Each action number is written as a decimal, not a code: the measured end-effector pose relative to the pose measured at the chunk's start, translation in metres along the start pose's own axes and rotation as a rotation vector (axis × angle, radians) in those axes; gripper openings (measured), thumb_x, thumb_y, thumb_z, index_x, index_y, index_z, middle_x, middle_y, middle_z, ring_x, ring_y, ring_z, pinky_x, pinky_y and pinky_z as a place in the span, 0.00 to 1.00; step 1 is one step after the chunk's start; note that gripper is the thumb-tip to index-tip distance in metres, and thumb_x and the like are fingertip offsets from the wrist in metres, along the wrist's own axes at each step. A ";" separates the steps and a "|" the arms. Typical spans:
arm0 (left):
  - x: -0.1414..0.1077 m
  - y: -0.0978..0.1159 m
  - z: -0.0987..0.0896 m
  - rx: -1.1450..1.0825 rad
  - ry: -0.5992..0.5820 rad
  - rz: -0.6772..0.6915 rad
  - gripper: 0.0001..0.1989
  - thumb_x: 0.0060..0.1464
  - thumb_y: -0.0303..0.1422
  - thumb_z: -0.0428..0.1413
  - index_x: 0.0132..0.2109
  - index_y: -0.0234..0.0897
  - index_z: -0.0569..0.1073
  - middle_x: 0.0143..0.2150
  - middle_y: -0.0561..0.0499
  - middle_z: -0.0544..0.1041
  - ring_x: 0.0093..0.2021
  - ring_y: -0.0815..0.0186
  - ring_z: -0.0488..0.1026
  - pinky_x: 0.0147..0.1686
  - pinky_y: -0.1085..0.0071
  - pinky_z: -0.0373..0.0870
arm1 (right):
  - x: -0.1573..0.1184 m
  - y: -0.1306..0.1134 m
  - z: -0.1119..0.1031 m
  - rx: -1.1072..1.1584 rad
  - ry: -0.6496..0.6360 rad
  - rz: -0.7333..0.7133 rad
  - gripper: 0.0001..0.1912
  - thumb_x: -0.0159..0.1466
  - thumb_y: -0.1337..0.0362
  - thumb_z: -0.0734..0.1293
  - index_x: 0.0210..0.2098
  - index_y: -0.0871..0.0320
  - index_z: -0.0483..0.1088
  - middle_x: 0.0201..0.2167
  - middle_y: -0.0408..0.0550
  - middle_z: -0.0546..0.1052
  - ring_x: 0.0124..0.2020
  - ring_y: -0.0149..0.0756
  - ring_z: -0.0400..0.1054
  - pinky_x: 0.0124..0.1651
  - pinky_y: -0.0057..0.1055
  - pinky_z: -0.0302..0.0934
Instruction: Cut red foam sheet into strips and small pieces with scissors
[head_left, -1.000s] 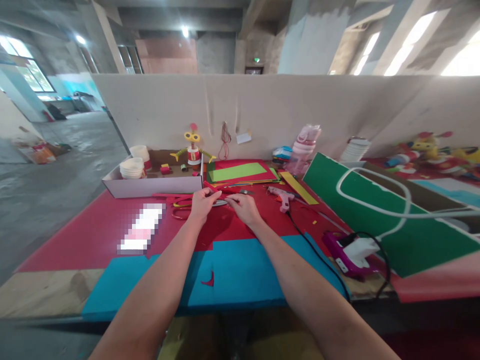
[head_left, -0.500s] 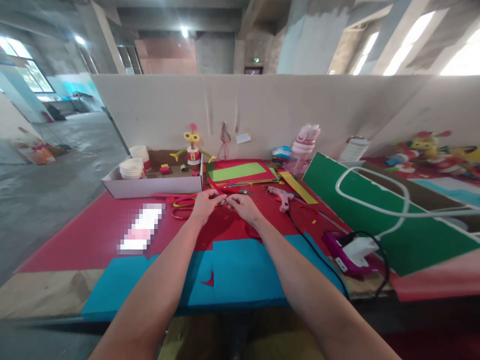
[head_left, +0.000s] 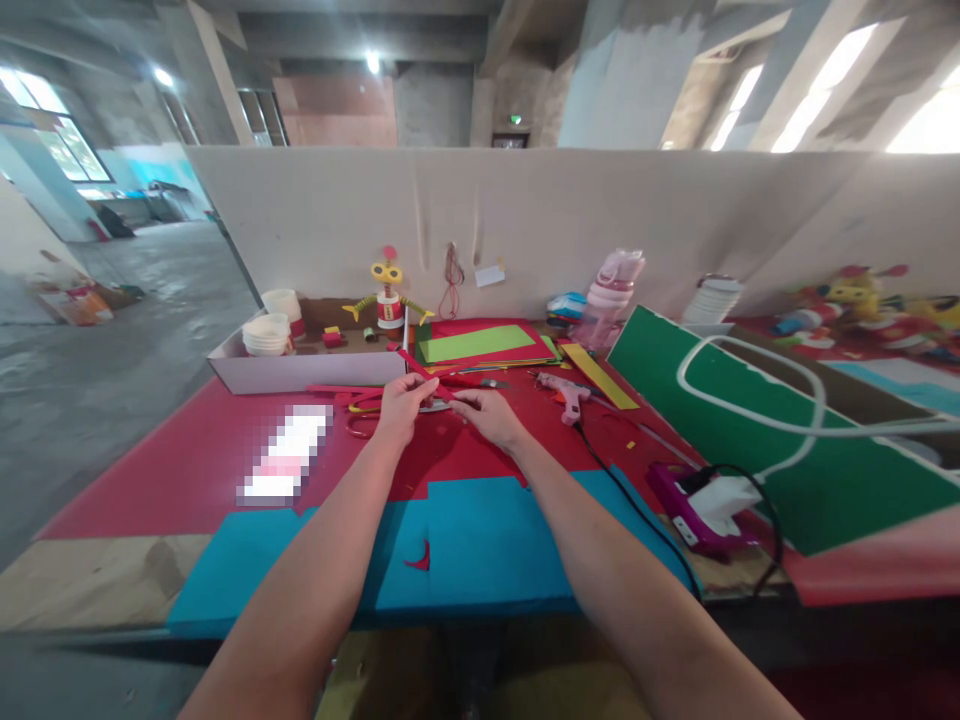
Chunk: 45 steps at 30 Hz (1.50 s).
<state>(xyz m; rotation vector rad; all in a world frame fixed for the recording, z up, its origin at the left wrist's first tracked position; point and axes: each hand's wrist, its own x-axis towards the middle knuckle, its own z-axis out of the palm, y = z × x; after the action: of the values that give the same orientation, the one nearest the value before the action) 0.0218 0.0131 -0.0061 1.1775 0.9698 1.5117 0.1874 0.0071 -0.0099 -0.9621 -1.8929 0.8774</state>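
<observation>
Above the red tabletop, my left hand (head_left: 405, 402) and my right hand (head_left: 487, 412) pinch a narrow red paper strip (head_left: 444, 392) between thumbs and fingers. One end of the strip sticks up past my left fingertips toward the white box. Scissors (head_left: 361, 428) with reddish, looped handles lie beside and partly behind my left hand; its blades are mostly covered. Further red strips (head_left: 337, 390) rest to the left of the hands. Blue paper sheets (head_left: 480, 545) lie under my forearms, with a small red scrap (head_left: 421, 557) on them.
A white box (head_left: 307, 374) holding paper cups (head_left: 267, 334) stands back left, near a small cup figure (head_left: 388, 305). Coloured sheets (head_left: 480, 345) lie at the back. To the right are a pink glue gun (head_left: 568, 395), a purple power strip (head_left: 686, 515) with cables, and a green board (head_left: 750, 450).
My fingers have shifted along the red strip, and more of it shows between the two hands. The left hand has moved slightly left and up. The view has shifted slightly.
</observation>
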 end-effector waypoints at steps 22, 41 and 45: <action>-0.001 0.001 0.002 0.028 0.031 0.026 0.15 0.40 0.39 0.64 0.20 0.35 0.67 0.17 0.55 0.66 0.21 0.72 0.61 0.25 0.73 0.57 | 0.005 0.012 0.007 0.080 0.222 -0.001 0.12 0.54 0.55 0.68 0.26 0.57 0.66 0.23 0.41 0.71 0.26 0.31 0.62 0.34 0.29 0.59; -0.007 0.002 0.013 0.078 0.106 0.059 0.15 0.41 0.38 0.63 0.20 0.36 0.67 0.17 0.56 0.66 0.21 0.72 0.61 0.26 0.73 0.58 | 0.004 0.012 0.008 0.245 0.197 0.119 0.10 0.55 0.62 0.67 0.36 0.59 0.73 0.28 0.44 0.77 0.29 0.33 0.68 0.37 0.30 0.63; -0.004 -0.001 0.009 0.030 -0.032 0.019 0.13 0.40 0.39 0.64 0.25 0.34 0.72 0.21 0.54 0.69 0.23 0.72 0.64 0.28 0.73 0.62 | 0.004 0.012 0.008 0.179 0.235 0.171 0.12 0.56 0.60 0.66 0.35 0.60 0.76 0.27 0.44 0.78 0.30 0.34 0.69 0.37 0.30 0.62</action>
<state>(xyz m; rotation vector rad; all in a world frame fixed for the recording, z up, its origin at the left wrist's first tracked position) 0.0306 0.0098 -0.0055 1.2320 0.9655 1.4936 0.1824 0.0143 -0.0221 -1.0772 -1.5243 0.9699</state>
